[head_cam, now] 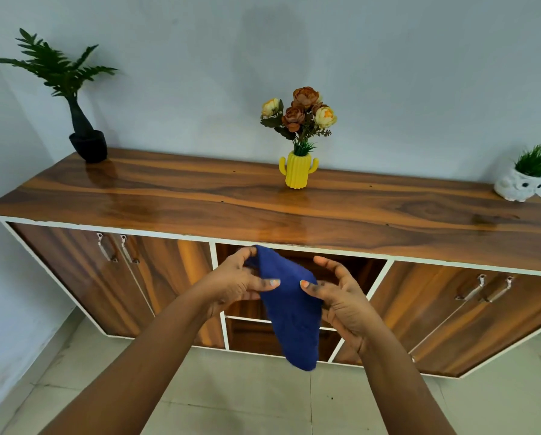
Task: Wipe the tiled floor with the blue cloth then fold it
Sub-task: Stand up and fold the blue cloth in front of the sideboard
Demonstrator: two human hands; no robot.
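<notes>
The blue cloth (291, 312) hangs in the air in front of the cabinet's open middle shelves, narrow and doubled over, its lower end pointing at the floor. My left hand (234, 284) pinches its upper left edge between thumb and fingers. My right hand (335, 296) pinches the right edge with thumb and index finger, the other fingers spread and curled. The pale tiled floor (231, 400) lies below my forearms.
A long wooden cabinet (200, 202) stands against the wall, close in front. On its top are a dark potted plant (84, 133) at the left, a yellow cactus vase of flowers (298, 167) in the middle and a white owl planter (518, 185) at the right.
</notes>
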